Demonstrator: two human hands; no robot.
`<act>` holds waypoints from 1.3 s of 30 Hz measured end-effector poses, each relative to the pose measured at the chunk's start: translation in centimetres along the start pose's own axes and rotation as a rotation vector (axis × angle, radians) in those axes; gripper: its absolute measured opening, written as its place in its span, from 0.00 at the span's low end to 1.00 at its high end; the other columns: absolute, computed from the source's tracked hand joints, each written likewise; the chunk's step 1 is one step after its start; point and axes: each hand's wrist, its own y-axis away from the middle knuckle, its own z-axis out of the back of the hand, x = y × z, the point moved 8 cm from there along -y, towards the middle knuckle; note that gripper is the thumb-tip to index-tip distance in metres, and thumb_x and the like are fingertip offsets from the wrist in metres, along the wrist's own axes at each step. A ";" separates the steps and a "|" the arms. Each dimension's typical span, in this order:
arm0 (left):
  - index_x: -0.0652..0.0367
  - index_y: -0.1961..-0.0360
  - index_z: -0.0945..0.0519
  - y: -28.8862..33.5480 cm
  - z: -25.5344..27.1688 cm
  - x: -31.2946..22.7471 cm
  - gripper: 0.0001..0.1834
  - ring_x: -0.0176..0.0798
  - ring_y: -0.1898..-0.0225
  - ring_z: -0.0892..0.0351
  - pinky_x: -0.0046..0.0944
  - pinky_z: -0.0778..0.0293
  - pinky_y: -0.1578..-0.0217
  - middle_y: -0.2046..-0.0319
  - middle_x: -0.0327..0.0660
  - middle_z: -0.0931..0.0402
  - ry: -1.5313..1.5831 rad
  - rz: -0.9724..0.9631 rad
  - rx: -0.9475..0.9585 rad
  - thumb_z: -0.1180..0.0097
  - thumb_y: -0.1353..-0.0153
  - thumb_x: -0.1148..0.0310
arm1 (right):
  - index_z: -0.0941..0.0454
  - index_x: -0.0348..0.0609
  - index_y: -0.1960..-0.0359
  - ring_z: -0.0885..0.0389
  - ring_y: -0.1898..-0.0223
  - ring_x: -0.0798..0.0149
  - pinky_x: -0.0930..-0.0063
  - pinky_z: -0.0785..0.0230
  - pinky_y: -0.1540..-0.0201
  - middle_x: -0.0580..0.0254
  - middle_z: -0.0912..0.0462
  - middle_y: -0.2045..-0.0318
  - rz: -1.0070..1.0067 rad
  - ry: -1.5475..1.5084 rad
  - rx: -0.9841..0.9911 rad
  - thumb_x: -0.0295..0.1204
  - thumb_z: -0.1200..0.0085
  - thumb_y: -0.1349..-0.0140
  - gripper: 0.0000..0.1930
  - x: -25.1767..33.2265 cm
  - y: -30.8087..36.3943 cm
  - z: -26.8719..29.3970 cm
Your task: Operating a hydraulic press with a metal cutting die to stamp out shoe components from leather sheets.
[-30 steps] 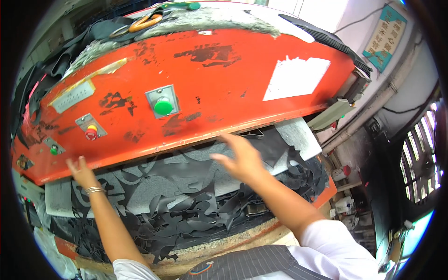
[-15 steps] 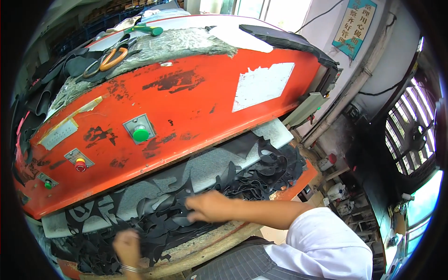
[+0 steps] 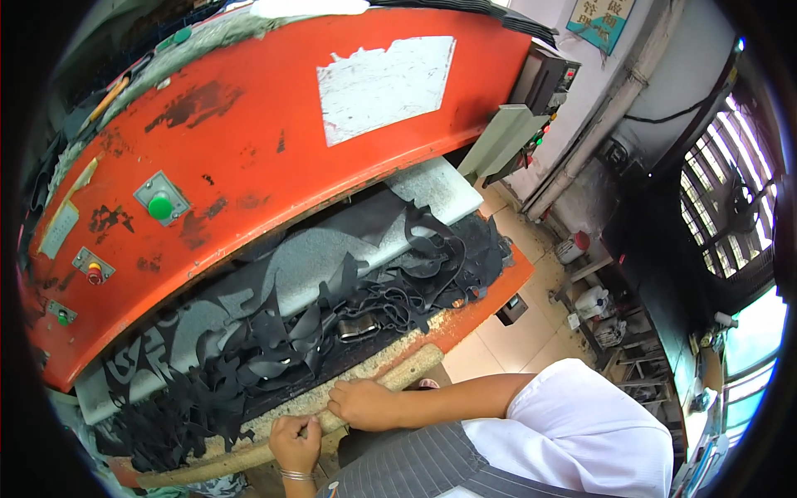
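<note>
My left hand (image 3: 296,444), with thin bangles at its wrist, is at the worn, padded front edge (image 3: 398,373) of the machine's table. Its fingers are curled closed, and a small dark spot shows between thumb and finger; I cannot make out whether it is a piece of material. Just to its right and a little farther off, my right hand (image 3: 363,404) rests against that edge, fingers bent and closed. What it grips, if anything, is hidden. Beyond both hands lie heaped black sheet scraps (image 3: 286,332). An oval metal cutting die (image 3: 359,327) sits among them.
A large red press (image 3: 249,141) with a green button (image 3: 160,207) stretches over the far side. Beneath it is a pale cutting board (image 3: 448,191) partly covered by black cut-out sheet. At right are a grey control box (image 3: 502,145), a pipe and shelves with containers.
Both hands have moved nearer to me, from over the scraps to the front edge, and come close together. The metal die now shows plainly. The view has shifted right and down.
</note>
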 end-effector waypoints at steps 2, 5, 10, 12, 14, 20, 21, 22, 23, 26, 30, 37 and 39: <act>0.61 0.81 0.20 -0.1 -0.1 0.1 0.07 0.49 0.75 0.25 0.44 0.30 0.71 0.80 0.45 0.24 -0.034 0.006 0.044 0.36 0.54 0.70 | 0.22 0.37 0.74 0.22 0.64 0.56 0.66 0.26 0.67 0.55 0.22 0.72 0.035 -0.051 0.031 0.30 0.47 0.55 0.09 0.0 -0.2 0.6; 0.62 0.87 0.22 -2.1 0.1 -0.2 0.12 0.49 0.79 0.25 0.44 0.31 0.76 0.85 0.45 0.26 -0.044 0.020 0.077 0.35 0.55 0.67 | 0.23 0.36 0.71 0.21 0.65 0.52 0.60 0.25 0.66 0.54 0.20 0.71 0.208 -0.150 0.277 0.35 0.47 0.50 0.12 -1.2 -0.3 1.3; 0.63 0.83 0.21 -9.3 -0.6 -2.0 0.12 0.49 0.79 0.25 0.43 0.31 0.77 0.83 0.47 0.26 0.021 0.061 0.244 0.37 0.49 0.67 | 0.22 0.44 0.70 0.20 0.67 0.47 0.51 0.28 0.67 0.49 0.20 0.72 -0.048 -0.063 0.278 0.36 0.51 0.43 0.10 -13.6 -9.1 10.4; 0.63 0.77 0.20 -14.8 -1.6 -4.3 0.09 0.49 0.73 0.22 0.43 0.30 0.71 0.78 0.48 0.23 0.064 -0.023 0.187 0.39 0.47 0.68 | 0.21 0.43 0.71 0.19 0.64 0.49 0.54 0.28 0.63 0.52 0.19 0.68 -0.060 0.184 -0.033 0.28 0.48 0.51 0.07 -19.1 -14.2 13.8; 0.61 0.71 0.18 -20.2 -5.0 -5.9 0.09 0.50 0.67 0.21 0.43 0.27 0.65 0.70 0.48 0.21 0.106 -0.137 0.157 0.40 0.45 0.66 | 0.21 0.44 0.67 0.22 0.59 0.54 0.61 0.31 0.58 0.55 0.20 0.65 -0.063 0.348 -0.122 0.30 0.49 0.49 0.09 -24.5 -19.0 13.5; 0.54 0.48 0.21 -26.8 -16.5 -9.0 0.22 0.55 0.41 0.31 0.47 0.35 0.41 0.44 0.49 0.27 0.136 -0.281 0.185 0.42 0.44 0.60 | 0.15 0.51 0.69 0.25 0.54 0.63 0.65 0.31 0.59 0.65 0.15 0.63 -0.031 0.582 0.127 0.35 0.47 0.46 0.09 -31.2 -26.8 9.9; 0.52 0.46 0.22 -26.4 -17.4 -10.1 0.23 0.55 0.39 0.34 0.50 0.39 0.39 0.42 0.48 0.30 -0.037 -0.365 0.188 0.43 0.43 0.58 | 0.15 0.52 0.66 0.25 0.54 0.63 0.64 0.30 0.60 0.65 0.17 0.64 -0.031 0.614 0.158 0.35 0.47 0.46 0.10 -31.8 -27.1 9.8; 0.50 0.44 0.23 -26.0 -18.2 -10.8 0.25 0.56 0.36 0.37 0.53 0.43 0.37 0.39 0.48 0.32 -0.211 -0.447 0.191 0.44 0.43 0.56 | 0.16 0.51 0.65 0.25 0.55 0.62 0.64 0.30 0.59 0.66 0.18 0.63 0.006 0.565 0.014 0.35 0.48 0.45 0.10 -31.5 -27.1 10.8; 0.50 0.44 0.23 -26.0 -18.3 -10.5 0.25 0.56 0.36 0.37 0.53 0.43 0.37 0.39 0.48 0.32 -0.210 -0.429 0.193 0.44 0.43 0.56 | 0.17 0.51 0.64 0.24 0.55 0.62 0.64 0.31 0.58 0.66 0.20 0.63 0.044 0.512 -0.130 0.35 0.48 0.45 0.11 -31.0 -26.9 11.8; 0.47 0.42 0.24 -25.6 -18.6 -10.0 0.25 0.57 0.34 0.41 0.57 0.47 0.36 0.36 0.47 0.36 -0.184 -0.384 0.239 0.45 0.41 0.55 | 0.17 0.55 0.63 0.25 0.53 0.61 0.65 0.32 0.52 0.63 0.23 0.60 0.128 0.547 -0.037 0.34 0.49 0.45 0.11 -30.9 -26.3 10.9; 0.47 0.44 0.23 -23.7 -19.4 -10.8 0.24 0.57 0.35 0.41 0.56 0.47 0.35 0.37 0.49 0.35 -0.211 -0.364 0.188 0.46 0.41 0.55 | 0.16 0.53 0.65 0.26 0.53 0.57 0.63 0.31 0.54 0.59 0.24 0.61 0.121 0.490 0.021 0.34 0.49 0.45 0.10 -31.4 -25.1 10.3; 0.48 0.45 0.22 -23.0 -19.0 -10.1 0.23 0.56 0.35 0.39 0.56 0.47 0.36 0.39 0.49 0.34 -0.162 -0.363 0.150 0.47 0.41 0.54 | 0.21 0.44 0.70 0.27 0.55 0.50 0.58 0.28 0.59 0.52 0.26 0.61 0.125 0.516 -0.047 0.29 0.45 0.52 0.07 -27.0 -21.6 19.6; 0.49 0.48 0.20 -23.0 -19.3 -9.9 0.22 0.53 0.34 0.40 0.54 0.47 0.35 0.38 0.48 0.33 -0.221 -0.336 0.196 0.46 0.42 0.54 | 0.22 0.45 0.66 0.26 0.58 0.47 0.54 0.30 0.60 0.49 0.26 0.62 -0.064 0.473 -0.126 0.33 0.46 0.44 0.08 -28.8 -18.7 22.3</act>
